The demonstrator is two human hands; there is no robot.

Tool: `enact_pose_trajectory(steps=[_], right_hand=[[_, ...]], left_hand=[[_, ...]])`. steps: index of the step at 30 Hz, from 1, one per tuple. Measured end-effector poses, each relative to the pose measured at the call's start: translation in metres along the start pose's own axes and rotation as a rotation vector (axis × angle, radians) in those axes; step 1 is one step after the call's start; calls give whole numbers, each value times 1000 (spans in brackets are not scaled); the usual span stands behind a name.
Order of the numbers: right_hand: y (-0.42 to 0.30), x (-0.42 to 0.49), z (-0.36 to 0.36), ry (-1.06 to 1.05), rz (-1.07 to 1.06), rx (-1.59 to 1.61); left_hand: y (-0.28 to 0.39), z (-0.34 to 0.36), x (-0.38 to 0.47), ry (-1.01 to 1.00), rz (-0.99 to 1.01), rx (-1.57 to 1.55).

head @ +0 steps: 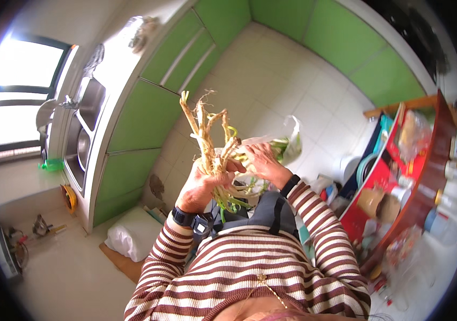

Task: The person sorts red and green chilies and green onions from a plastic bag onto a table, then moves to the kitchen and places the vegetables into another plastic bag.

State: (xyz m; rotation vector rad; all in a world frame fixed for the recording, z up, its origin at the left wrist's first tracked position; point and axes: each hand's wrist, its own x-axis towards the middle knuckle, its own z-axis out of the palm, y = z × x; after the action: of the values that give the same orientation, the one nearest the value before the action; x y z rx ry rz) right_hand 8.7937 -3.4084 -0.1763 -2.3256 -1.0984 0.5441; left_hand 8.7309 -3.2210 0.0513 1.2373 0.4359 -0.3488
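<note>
My left hand [206,180] is closed around a bunch of long pale roots [208,140], with the branching ends pointing up and away from me. Thin green stems [230,200] from the bunch hang below that fist, over my lap. To the right, my right hand [264,158] lies against a clear plastic bag [292,140], its fingers bent. Leafy greens and pale stalks [279,146] show inside the bag. Whether those right fingertips pinch a stalk or the bag is hidden.
Green cabinets [140,116] and a steel double sink [90,104] stand on the left. A red-lined wooden shelf unit [421,176] with jars and bags is at the right. A stuffed white sack [132,230] lies on cardboard [122,263] at lower left. Floor tiles [268,76] stretch ahead.
</note>
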Motion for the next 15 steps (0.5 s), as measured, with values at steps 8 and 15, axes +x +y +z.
enact_pose_trajectory(steps=[8,15], right_hand=[[59,74,-78,-78,-39,-458],[95,199,-166,-166,-114,-583]], left_hand=[[72,-21,51,39,222,-152],[147,-88,125,44,358,-367]])
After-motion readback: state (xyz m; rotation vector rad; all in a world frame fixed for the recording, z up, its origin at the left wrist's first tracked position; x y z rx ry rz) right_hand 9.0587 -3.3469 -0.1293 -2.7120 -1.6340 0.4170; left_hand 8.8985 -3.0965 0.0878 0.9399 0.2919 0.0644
